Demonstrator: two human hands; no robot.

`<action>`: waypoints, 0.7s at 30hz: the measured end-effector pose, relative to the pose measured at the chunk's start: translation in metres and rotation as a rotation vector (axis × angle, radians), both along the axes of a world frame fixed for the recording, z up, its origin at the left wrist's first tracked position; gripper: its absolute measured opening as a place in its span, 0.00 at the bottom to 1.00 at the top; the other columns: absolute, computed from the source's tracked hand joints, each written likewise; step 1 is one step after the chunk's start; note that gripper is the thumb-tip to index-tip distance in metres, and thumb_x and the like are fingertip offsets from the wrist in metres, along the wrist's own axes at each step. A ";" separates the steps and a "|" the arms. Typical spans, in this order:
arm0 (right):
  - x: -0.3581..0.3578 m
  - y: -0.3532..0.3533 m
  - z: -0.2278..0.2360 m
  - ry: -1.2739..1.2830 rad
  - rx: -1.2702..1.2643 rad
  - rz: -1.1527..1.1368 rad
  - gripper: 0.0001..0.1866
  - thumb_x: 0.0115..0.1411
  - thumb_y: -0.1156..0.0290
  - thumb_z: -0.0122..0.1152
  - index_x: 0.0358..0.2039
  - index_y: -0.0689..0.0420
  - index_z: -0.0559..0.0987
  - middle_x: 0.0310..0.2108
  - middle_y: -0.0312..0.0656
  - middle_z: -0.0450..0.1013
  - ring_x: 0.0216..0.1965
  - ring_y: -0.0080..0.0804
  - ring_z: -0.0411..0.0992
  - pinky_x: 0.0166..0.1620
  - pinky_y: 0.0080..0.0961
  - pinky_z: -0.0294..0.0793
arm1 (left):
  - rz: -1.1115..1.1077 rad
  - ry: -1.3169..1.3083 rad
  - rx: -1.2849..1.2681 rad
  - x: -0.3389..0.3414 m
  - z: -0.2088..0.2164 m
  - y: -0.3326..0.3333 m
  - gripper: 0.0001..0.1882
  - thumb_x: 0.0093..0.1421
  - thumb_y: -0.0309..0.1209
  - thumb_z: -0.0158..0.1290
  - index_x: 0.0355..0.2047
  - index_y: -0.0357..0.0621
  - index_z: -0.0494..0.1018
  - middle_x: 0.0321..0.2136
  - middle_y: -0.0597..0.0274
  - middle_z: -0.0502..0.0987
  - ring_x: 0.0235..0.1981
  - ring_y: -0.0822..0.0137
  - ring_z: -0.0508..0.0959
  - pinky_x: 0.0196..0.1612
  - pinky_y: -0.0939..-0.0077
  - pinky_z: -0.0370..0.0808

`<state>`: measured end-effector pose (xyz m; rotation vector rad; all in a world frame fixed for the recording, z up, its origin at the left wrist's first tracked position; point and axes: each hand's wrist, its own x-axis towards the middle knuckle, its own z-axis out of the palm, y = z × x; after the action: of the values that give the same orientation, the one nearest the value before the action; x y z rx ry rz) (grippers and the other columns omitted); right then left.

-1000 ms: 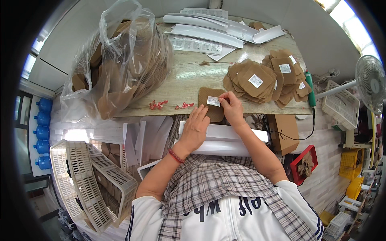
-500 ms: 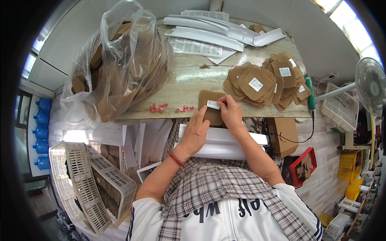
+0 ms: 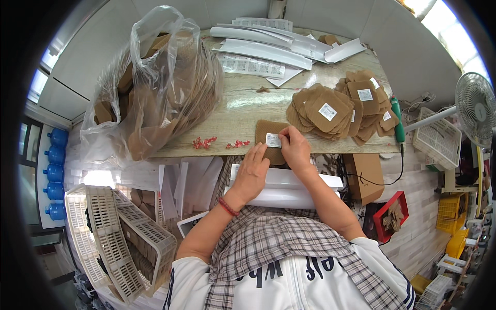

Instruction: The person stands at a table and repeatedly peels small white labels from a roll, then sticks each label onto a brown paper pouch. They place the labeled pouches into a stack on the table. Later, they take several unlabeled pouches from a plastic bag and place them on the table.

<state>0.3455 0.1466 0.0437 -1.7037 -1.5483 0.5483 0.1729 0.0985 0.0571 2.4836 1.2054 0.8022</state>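
Observation:
A brown textured pad [image 3: 264, 127] with rounded corners lies at the table's front edge before me. On it sits a small white printed label [image 3: 273, 140], facing up. My right hand [image 3: 296, 150] has thumb and index finger pinched at the label's right edge, the other fingers curled. My left hand [image 3: 251, 173] rests with fingers stretched out over the pad's lower left, the fingertips by the label's lower left corner. To the right, piles of similar brown pads [image 3: 323, 109] overlap, several with the same kind of white label on top.
A clear plastic bag [image 3: 175, 98] full of brown pads fills the table's left. White label sheets [image 3: 263, 49] lie at the back. Red scraps [image 3: 204, 142] dot the front edge. A green corded tool [image 3: 398, 120] hangs at the right. White crates [image 3: 119, 232] stand lower left.
The label now lies flatter on the pad and shows more of its face. Both hands have stayed in nearly the same place, and the view has shifted slightly.

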 end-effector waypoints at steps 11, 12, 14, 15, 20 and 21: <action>-0.010 -0.001 -0.005 -0.335 0.176 0.043 0.08 0.57 0.70 0.62 0.35 0.54 0.73 0.32 0.43 0.71 0.35 0.46 0.74 0.34 0.42 0.74 | 0.003 0.059 0.020 0.002 0.000 -0.001 0.04 0.57 0.20 0.46 0.31 0.31 0.69 0.57 0.35 0.66 0.62 0.40 0.64 0.65 0.50 0.62; -0.010 0.000 -0.007 -0.348 0.190 0.045 0.09 0.57 0.70 0.62 0.37 0.54 0.73 0.34 0.44 0.71 0.35 0.46 0.74 0.34 0.42 0.75 | 0.003 0.063 0.022 0.002 0.000 -0.001 0.04 0.57 0.20 0.46 0.31 0.31 0.69 0.57 0.35 0.66 0.62 0.40 0.64 0.65 0.50 0.62; -0.013 -0.001 -0.002 -0.367 0.182 0.022 0.12 0.57 0.71 0.61 0.41 0.55 0.74 0.37 0.44 0.70 0.37 0.46 0.74 0.35 0.42 0.76 | 0.006 0.071 0.027 0.002 -0.001 0.000 0.04 0.56 0.20 0.47 0.31 0.31 0.69 0.57 0.35 0.66 0.62 0.41 0.64 0.65 0.50 0.63; -0.017 -0.004 0.008 -0.372 0.160 -0.004 0.13 0.57 0.72 0.61 0.44 0.55 0.74 0.39 0.44 0.70 0.38 0.46 0.74 0.35 0.41 0.76 | 0.012 0.076 0.029 0.002 -0.001 -0.001 0.04 0.56 0.20 0.47 0.31 0.31 0.69 0.57 0.35 0.66 0.62 0.41 0.64 0.65 0.50 0.62; -0.004 0.001 -0.011 -0.415 0.224 -0.079 0.20 0.55 0.76 0.58 0.50 0.56 0.74 0.43 0.45 0.68 0.41 0.46 0.73 0.39 0.40 0.78 | 0.023 0.083 0.047 0.004 -0.006 -0.002 0.03 0.56 0.19 0.47 0.31 0.32 0.70 0.57 0.37 0.66 0.62 0.42 0.64 0.66 0.50 0.62; 0.003 0.001 -0.015 -0.415 0.231 -0.089 0.19 0.55 0.77 0.58 0.50 0.56 0.74 0.43 0.45 0.68 0.42 0.46 0.73 0.39 0.40 0.77 | 0.030 0.082 0.052 0.004 -0.008 -0.002 0.03 0.56 0.19 0.47 0.31 0.32 0.70 0.57 0.37 0.66 0.62 0.42 0.64 0.66 0.50 0.61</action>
<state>0.3483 0.1474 0.0286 -1.7665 -1.7299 -0.0384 0.1773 0.0963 0.0496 2.5689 1.2674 0.7545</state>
